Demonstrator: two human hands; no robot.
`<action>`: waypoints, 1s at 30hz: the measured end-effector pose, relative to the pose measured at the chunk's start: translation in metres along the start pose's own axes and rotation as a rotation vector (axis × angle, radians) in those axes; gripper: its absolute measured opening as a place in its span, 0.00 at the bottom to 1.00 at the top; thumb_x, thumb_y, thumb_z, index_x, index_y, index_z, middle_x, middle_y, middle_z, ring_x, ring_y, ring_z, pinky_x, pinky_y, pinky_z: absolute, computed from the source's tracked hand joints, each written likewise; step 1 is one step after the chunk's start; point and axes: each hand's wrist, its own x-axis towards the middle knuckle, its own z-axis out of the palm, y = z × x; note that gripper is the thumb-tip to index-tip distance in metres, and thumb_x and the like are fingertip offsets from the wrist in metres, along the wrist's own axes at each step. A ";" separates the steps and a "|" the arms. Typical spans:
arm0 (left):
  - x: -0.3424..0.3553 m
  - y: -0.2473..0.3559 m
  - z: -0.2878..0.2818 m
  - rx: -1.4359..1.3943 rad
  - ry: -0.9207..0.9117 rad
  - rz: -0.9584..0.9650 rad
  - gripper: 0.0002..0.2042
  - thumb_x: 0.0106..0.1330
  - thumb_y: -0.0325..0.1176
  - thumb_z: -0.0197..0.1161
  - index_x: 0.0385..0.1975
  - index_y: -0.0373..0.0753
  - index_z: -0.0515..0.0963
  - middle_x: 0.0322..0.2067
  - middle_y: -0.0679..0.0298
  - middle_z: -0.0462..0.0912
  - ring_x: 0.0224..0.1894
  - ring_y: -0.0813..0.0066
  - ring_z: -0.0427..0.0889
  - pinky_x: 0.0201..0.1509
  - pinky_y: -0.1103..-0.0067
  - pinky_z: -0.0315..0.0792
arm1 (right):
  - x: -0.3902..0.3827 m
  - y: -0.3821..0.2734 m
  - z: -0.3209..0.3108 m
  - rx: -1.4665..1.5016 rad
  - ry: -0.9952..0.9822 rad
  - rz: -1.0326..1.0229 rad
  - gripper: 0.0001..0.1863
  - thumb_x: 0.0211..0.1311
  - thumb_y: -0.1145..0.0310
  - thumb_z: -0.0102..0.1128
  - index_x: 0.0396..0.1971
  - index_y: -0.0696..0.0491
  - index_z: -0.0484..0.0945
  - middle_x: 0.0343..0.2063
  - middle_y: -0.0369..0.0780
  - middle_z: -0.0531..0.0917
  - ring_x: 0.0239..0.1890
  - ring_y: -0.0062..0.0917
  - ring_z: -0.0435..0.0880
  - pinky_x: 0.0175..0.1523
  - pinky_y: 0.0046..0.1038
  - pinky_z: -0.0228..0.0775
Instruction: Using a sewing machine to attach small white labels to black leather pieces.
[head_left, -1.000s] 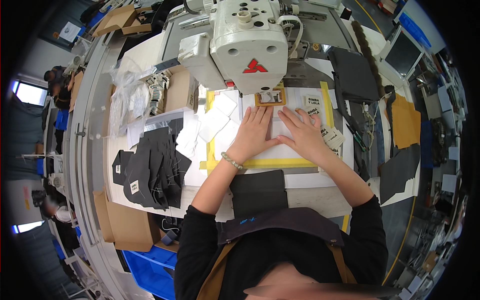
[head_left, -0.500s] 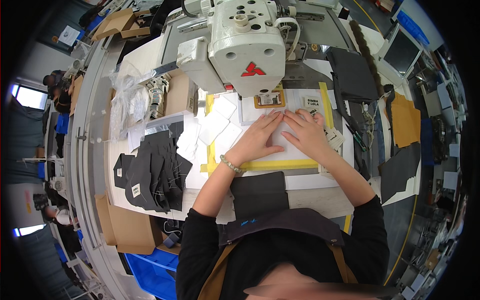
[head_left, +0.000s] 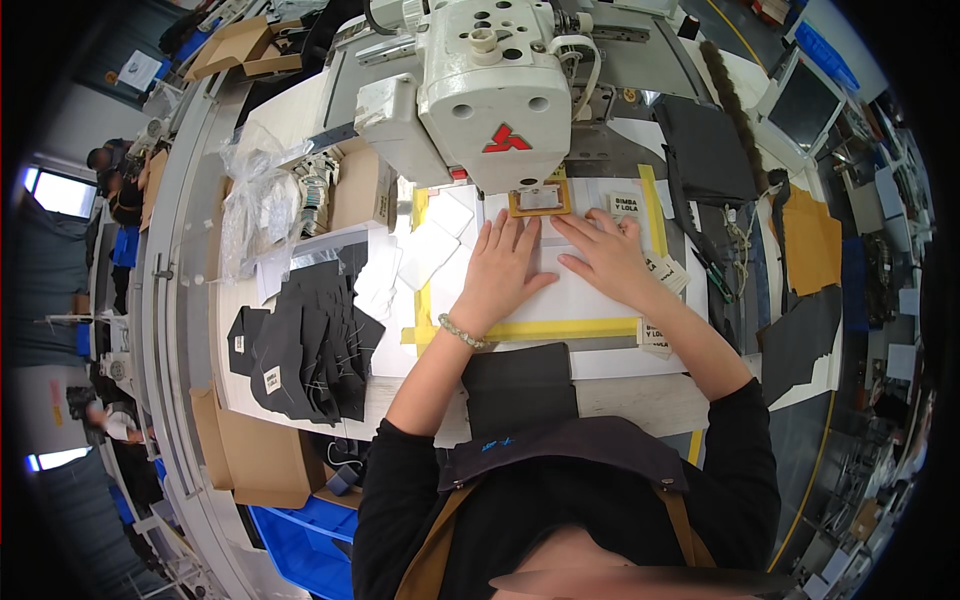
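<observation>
My left hand (head_left: 502, 275) lies flat with fingers stretched forward on a white sheet (head_left: 570, 308) edged with yellow tape (head_left: 565, 330). Beside it, my right hand (head_left: 612, 262) also rests flat, its fingers spread. The fingertips of both hands reach the near edge of a small yellow clamp frame (head_left: 540, 210), which sits below the white sewing machine head (head_left: 490, 120). Neither hand grips anything. Small printed cream labels (head_left: 625, 204) lie by my right fingers, with more labels (head_left: 655, 335) near my right forearm.
Dark fabric pieces (head_left: 315, 345) are stacked at the left, behind them a box of labels (head_left: 350, 190) and clear plastic (head_left: 255, 200). White pieces (head_left: 430, 250) lie left of my hands. A folded black piece (head_left: 520, 390) rests at the front edge. Dark fabric (head_left: 705, 150) lies at right.
My left hand has slid left and its fingers now point more straight ahead. My right fingertips have shifted slightly left, toward the clamp frame.
</observation>
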 end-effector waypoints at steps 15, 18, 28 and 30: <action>0.008 0.026 -0.019 0.025 0.101 0.026 0.30 0.54 0.47 0.69 0.52 0.33 0.72 0.49 0.49 0.76 0.54 0.56 0.74 0.56 0.69 0.66 | 0.004 0.011 0.002 -0.012 -0.085 -0.064 0.29 0.63 0.49 0.55 0.61 0.44 0.69 0.57 0.30 0.73 0.61 0.30 0.65 0.60 0.46 0.51; 0.016 0.020 -0.009 0.042 0.185 0.060 0.32 0.56 0.52 0.65 0.54 0.33 0.70 0.51 0.46 0.75 0.55 0.54 0.72 0.57 0.68 0.65 | 0.002 0.012 0.010 -0.050 -0.085 -0.061 0.27 0.62 0.49 0.56 0.59 0.45 0.71 0.57 0.32 0.73 0.62 0.30 0.64 0.60 0.46 0.51; 0.033 0.005 0.003 0.001 0.155 0.067 0.30 0.62 0.55 0.58 0.53 0.35 0.71 0.50 0.52 0.76 0.56 0.59 0.72 0.58 0.66 0.60 | 0.002 0.006 0.007 -0.006 -0.099 -0.011 0.27 0.61 0.49 0.56 0.57 0.45 0.72 0.56 0.31 0.74 0.62 0.28 0.63 0.60 0.44 0.51; 0.035 0.005 0.001 -0.003 0.138 0.056 0.27 0.63 0.52 0.57 0.53 0.36 0.71 0.50 0.55 0.76 0.55 0.61 0.72 0.57 0.67 0.60 | 0.004 0.004 0.001 0.025 -0.139 0.012 0.27 0.62 0.48 0.54 0.58 0.45 0.72 0.56 0.31 0.74 0.61 0.28 0.64 0.60 0.44 0.51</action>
